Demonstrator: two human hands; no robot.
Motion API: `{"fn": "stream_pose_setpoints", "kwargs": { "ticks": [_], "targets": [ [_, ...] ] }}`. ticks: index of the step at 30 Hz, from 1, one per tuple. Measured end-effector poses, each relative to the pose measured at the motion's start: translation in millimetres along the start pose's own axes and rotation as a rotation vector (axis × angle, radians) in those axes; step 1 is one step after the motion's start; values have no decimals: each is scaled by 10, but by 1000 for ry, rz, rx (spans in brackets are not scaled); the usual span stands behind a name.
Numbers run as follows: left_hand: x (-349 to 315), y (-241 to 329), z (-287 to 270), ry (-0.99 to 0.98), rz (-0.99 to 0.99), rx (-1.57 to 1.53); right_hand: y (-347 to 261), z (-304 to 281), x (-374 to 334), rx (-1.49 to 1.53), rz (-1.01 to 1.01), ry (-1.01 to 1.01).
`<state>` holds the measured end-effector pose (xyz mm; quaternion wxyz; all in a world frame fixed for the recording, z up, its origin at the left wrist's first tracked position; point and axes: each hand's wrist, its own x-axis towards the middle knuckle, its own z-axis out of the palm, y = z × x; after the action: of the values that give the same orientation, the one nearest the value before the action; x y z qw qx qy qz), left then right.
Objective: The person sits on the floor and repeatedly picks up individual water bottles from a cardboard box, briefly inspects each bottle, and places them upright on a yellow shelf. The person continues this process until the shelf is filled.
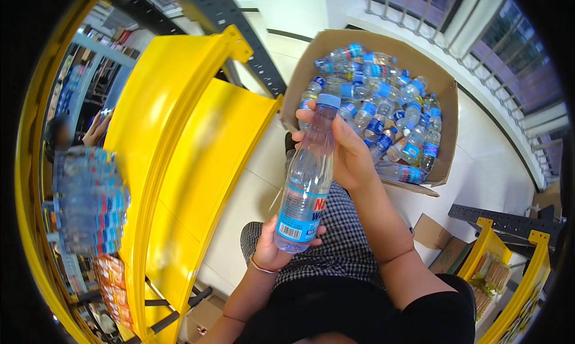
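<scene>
A clear plastic water bottle (308, 164) with a pale blue cap and a blue label stands tilted in front of me, its cap end away from me. Its base rests in my left hand (272, 246), whose fingers curl round the lower end. Around the neck, just under the cap, my right hand (348, 152) is closed. Beyond the bottle, a cardboard box (446, 125) holds many loose clear bottles (383, 92) with blue caps, lying every which way. The bottle's neck overlaps the near left edge of that box in the view.
Yellow metal shelves (212, 146) rise at my left, with wrapped bottle packs (93, 203) and orange packets (114, 287) behind. Another person's hand (96, 128) shows beyond them. A smaller yellow rack (485, 266) and a carton (432, 231) are at the right; barred windows line the far right.
</scene>
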<state>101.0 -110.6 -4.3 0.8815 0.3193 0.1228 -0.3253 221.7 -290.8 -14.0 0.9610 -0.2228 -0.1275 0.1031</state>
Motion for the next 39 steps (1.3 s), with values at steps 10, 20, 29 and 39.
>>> {"fn": "stream_pose_setpoints", "kwargs": {
  "ticks": [10,20,29,39],
  "targets": [
    [-803,-208,-99,-78,401,-37,853,950,132,262,386,-239],
    [-1035,-133,-212,65,596,56,1318,1324,247,305,535,-324],
    [-1124,-20,-302,43,650,149,1308,1501,236,147,467,-254],
    [-1176,-165,-267,247,780,338,1232,1547,74,-206,447,-246]
  ]
}}
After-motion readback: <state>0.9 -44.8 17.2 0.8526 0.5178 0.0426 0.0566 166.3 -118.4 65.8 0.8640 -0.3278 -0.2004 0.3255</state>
